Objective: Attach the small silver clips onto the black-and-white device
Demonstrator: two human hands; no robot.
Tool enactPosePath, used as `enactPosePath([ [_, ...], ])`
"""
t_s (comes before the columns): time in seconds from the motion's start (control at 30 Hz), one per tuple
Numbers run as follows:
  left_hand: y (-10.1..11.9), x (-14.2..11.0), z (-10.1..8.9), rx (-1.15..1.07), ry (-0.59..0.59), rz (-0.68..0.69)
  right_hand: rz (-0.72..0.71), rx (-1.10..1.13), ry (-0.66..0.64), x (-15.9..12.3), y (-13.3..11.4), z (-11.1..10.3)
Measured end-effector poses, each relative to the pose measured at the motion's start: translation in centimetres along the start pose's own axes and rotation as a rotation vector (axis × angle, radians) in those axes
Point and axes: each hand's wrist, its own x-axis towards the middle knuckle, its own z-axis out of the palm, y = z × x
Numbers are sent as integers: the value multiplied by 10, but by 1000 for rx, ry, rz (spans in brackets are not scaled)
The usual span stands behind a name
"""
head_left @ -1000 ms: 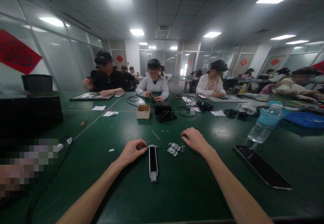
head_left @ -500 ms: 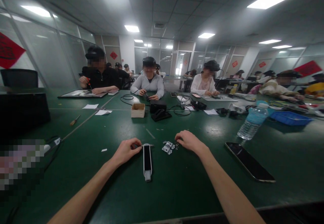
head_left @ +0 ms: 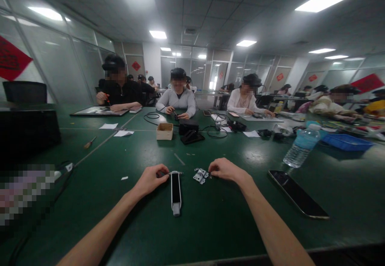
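Note:
My left hand [head_left: 150, 180] rests on the green table [head_left: 210, 226], its fingertips pinched at the metal tip of a black and white electric screwdriver [head_left: 175, 192] that lies flat, pointing away from me. Just right of the tool lies a small silver hinge [head_left: 199, 175] with several tiny screws around it. My right hand [head_left: 225, 169] lies curled beside the hinge, fingertips on the small parts at its right edge. Whether it grips a screw is hidden by the fingers.
A dark phone [head_left: 297, 194] lies at the right, a water bottle [head_left: 300, 146] behind it, a blue tray [head_left: 347, 142] farther right. A small cardboard box [head_left: 165, 131] and black gear with cables [head_left: 189, 131] sit mid-table. Several people work along the far side. A black case [head_left: 28, 131] stands left.
My right hand has slid a little left, closer to the hinge and screws. My left hand stays at the screwdriver tip. The view shifted slightly.

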Motion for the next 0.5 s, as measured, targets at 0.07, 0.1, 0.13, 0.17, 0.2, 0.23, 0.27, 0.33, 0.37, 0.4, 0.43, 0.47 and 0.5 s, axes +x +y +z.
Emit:
enactPosePath([
  [0.07,-1,0,1,-4,3,5,0,1,-6,0,-2,1],
  [0.1,-2,0,1,-5,6,7,4,1,-7,0,-3,2],
  [0.13,-2,0,1,-6,9,10,8,-2,-4,0,-5,2],
  [0.17,-3,0,2,-8,12,12,13,-11,4,0,-7,2],
  [0.2,-4,0,2,-9,13,15,16,-30,19,0,-9,2],
  [0.23,-5,0,3,-9,14,16,14,-58,42,0,-11,3],
  [0.27,-5,0,3,-8,16,18,7,-93,77,0,-13,3],
  [0.33,-6,0,4,-2,18,14,-25,-152,175,1,-17,5],
  [0.37,-7,0,5,1,19,12,-46,-162,231,2,-20,7],
  [0.4,-7,0,5,3,20,10,-69,-153,284,4,-23,9],
  [0.43,-8,0,5,2,20,9,-91,-128,331,6,-28,12],
  [0.47,-8,0,6,1,21,10,-112,-96,369,7,-32,15],
  [0.5,-8,0,6,-1,22,13,-131,-61,397,9,-38,19],
])
